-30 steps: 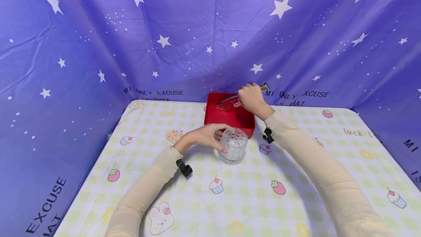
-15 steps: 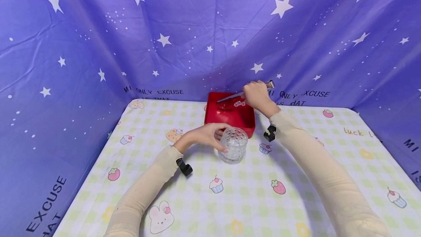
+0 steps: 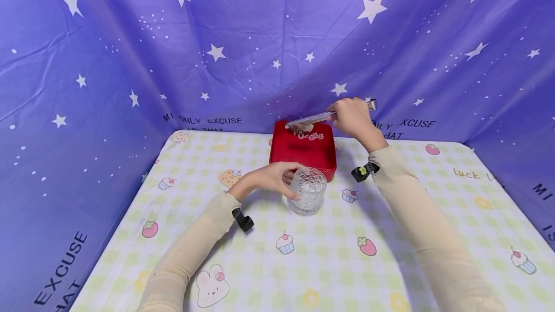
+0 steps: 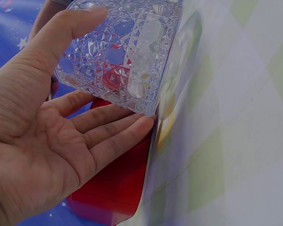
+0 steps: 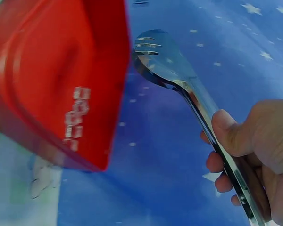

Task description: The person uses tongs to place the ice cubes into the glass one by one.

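Observation:
My left hand [image 3: 273,178] steadies a clear, textured glass tumbler [image 3: 310,194] on the table, thumb on one side and fingers on the other. Through its cut wall in the left wrist view, the tumbler [image 4: 127,56] seems to have clear lumps inside. My right hand [image 3: 353,117] grips metal serving tongs [image 3: 310,120], raised over the back of a red box [image 3: 303,155]. In the right wrist view the heads of the tongs [image 5: 165,56] lie close together; whether anything is between them cannot be told. Several clear cubes [image 5: 77,113] sit in the box.
The table bears a checked cloth [image 3: 260,264] with printed cupcakes and strawberries. Behind the box hangs a blue-purple starry curtain [image 3: 243,61], near the right hand. The tumbler stands close in front of the box's near wall.
My right hand has moved up and to the right, lifting the tongs from the box floor and uncovering more clear cubes. The left hand and tumbler have stayed in place.

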`<state>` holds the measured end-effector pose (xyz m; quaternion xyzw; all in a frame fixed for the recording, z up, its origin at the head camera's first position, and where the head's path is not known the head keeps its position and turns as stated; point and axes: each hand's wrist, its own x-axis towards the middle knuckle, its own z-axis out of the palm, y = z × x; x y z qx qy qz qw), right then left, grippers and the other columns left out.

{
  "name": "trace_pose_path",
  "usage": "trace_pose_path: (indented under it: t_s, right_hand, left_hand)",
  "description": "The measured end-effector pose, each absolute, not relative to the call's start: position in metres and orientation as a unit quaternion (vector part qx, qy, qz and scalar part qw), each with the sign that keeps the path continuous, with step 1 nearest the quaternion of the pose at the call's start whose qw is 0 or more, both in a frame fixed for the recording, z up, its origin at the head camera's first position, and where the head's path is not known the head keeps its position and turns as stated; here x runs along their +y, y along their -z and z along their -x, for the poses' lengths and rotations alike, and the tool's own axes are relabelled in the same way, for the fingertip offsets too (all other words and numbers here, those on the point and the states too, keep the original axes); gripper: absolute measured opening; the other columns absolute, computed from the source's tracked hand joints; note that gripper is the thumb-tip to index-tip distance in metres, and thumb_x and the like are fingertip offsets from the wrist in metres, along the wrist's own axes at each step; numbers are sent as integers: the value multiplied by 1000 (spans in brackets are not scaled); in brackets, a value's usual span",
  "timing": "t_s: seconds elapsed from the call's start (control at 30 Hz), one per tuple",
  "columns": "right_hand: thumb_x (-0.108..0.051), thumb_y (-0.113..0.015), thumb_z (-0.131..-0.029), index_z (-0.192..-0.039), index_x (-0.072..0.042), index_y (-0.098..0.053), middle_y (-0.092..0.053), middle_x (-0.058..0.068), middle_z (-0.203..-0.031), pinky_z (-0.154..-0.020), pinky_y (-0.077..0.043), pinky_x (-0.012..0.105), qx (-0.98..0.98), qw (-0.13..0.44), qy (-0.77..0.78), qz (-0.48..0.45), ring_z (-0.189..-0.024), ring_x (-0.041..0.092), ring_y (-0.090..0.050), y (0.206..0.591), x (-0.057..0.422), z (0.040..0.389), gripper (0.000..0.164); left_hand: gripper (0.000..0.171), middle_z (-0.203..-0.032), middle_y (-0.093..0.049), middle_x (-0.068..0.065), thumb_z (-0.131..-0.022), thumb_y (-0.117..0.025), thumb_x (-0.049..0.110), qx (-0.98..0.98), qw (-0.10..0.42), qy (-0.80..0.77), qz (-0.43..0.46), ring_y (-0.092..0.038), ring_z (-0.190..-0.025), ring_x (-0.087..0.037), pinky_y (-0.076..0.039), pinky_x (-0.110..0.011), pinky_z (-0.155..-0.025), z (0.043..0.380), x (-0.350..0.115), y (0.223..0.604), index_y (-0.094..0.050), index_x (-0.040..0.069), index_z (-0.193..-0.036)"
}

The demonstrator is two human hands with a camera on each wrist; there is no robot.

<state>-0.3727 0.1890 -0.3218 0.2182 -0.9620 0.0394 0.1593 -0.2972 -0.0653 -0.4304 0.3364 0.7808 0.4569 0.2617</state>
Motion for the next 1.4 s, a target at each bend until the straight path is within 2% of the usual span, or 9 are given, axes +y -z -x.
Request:
trace_pose_path:
  t_s: [0.23,0.4,0.53,0.63,0.8,1.03,1.17,1.27,1.4]
  right_hand:
    - [-16,-72,-92,-106,-9,-79,-75,12,-84,-62,-45,47,-958,182,-94,-202,-67,31,-58,302,201,357,17]
    - [-15,-73,-92,-108,-8,-79,-76,14,-93,-56,-42,43,-949,214,-125,-196,-71,31,-62,292,209,343,18]
    - [-16,-75,-92,-109,-9,-78,-74,14,-92,-52,-33,36,-944,224,-149,-190,-67,29,-55,289,215,332,19]
    - [-16,-76,-91,-108,-9,-79,-72,13,-87,-53,-31,35,-940,232,-164,-187,-65,27,-51,288,220,324,19]
    - [-17,-80,-88,-106,-7,-79,-74,13,-88,-55,-34,35,-928,257,-188,-195,-65,25,-54,290,227,313,20]
    - [-14,-84,-83,-102,-5,-80,-77,17,-95,-58,-37,36,-913,280,-209,-211,-76,34,-66,293,234,299,21]
    - [-13,-85,-80,-99,-6,-81,-76,14,-87,-57,-33,33,-906,291,-207,-229,-63,22,-53,297,236,291,20]
    - [-13,-85,-79,-97,-6,-81,-74,11,-82,-57,-31,29,-900,299,-208,-238,-61,12,-42,300,237,286,19]
    - [-11,-84,-80,-96,-6,-81,-73,9,-79,-56,-29,27,-898,301,-208,-245,-61,11,-39,303,239,282,18]
  left_hand:
    - [77,-145,-58,-10,-78,-89,12,780,268,-458,-331,-60,-130,-29,-52,-35,-109,297,-66,431,-52,10,-146]
    - [78,-145,-59,-10,-78,-88,11,779,275,-464,-319,-60,-131,-29,-52,-35,-109,296,-66,429,-52,10,-147]
    - [79,-144,-60,-11,-78,-88,9,777,280,-468,-315,-60,-130,-29,-53,-34,-109,296,-67,428,-51,10,-148]
    - [79,-143,-61,-11,-78,-87,7,772,283,-472,-317,-61,-129,-28,-54,-33,-107,296,-68,428,-52,10,-148]
    - [78,-140,-63,-13,-78,-87,5,764,288,-478,-324,-63,-127,-27,-55,-31,-105,296,-67,429,-52,8,-148]
    - [79,-138,-64,-13,-77,-87,3,760,291,-483,-324,-64,-125,-26,-55,-30,-105,297,-68,430,-52,8,-147]
    - [78,-138,-64,-13,-77,-86,3,757,291,-486,-326,-63,-126,-26,-55,-30,-105,297,-68,431,-52,7,-147]
    - [78,-138,-64,-13,-77,-86,2,755,292,-488,-325,-63,-126,-26,-55,-30,-105,297,-68,431,-52,7,-147]
    - [78,-138,-64,-12,-77,-86,2,755,293,-490,-322,-63,-126,-25,-55,-30,-105,297,-68,430,-52,8,-147]
